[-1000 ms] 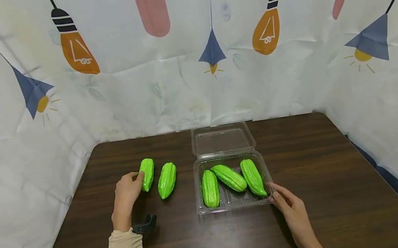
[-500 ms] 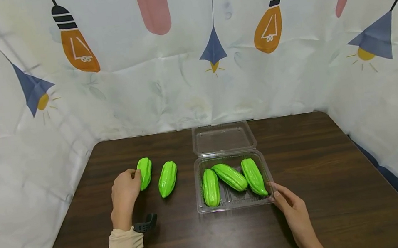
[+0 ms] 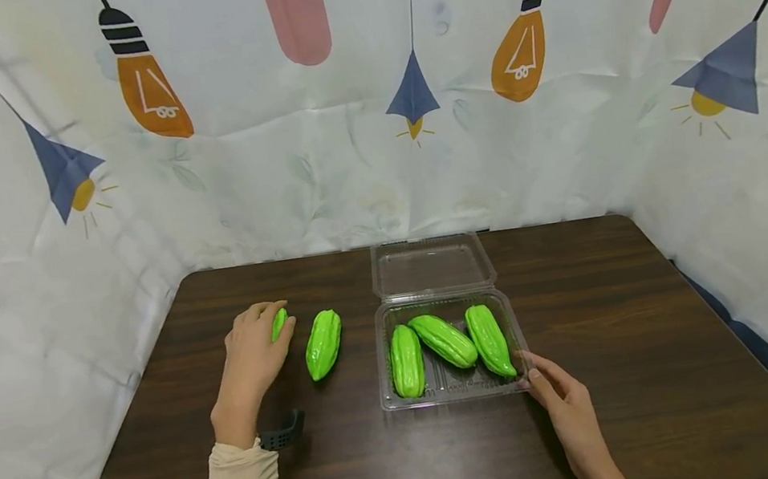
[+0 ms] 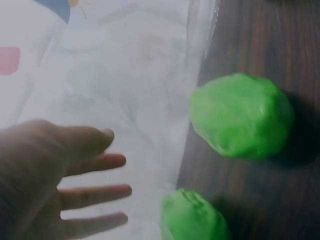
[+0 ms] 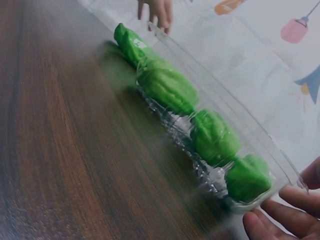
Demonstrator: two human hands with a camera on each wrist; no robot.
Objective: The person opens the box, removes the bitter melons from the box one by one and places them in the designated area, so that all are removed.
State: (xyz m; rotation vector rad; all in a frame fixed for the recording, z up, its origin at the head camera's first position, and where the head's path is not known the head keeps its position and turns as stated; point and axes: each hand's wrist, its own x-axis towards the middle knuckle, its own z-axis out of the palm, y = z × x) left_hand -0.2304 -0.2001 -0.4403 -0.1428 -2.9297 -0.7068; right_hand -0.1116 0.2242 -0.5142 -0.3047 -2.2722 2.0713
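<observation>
In the head view my left hand [image 3: 253, 350] arches over a bright green, ribbed bitter melon [image 3: 279, 324], hiding most of it. The left wrist view has the fingers spread and fairly straight, with a gap between them and two green melons, the larger [image 4: 242, 117] and the lower [image 4: 192, 217]. Just right of that hand lies another bitter melon [image 3: 323, 344]. My right hand [image 3: 565, 410] holds the front right corner of a clear plastic clamshell box [image 3: 442, 403], thumb at the front. Three bitter melons, the middle one [image 3: 444, 342] slanted, lie in its base.
The box's clear lid [image 3: 431, 267] lies folded back toward the far edge of the dark wooden table [image 3: 594, 285]. A printed white cloth [image 3: 261, 191] hangs behind and at both sides. A dark watch band [image 3: 283, 431] shows by the left wrist.
My left hand has gone from the near left side of the leftmost melon to over its top, with fingers reaching further out. The right hand stays at the box corner.
</observation>
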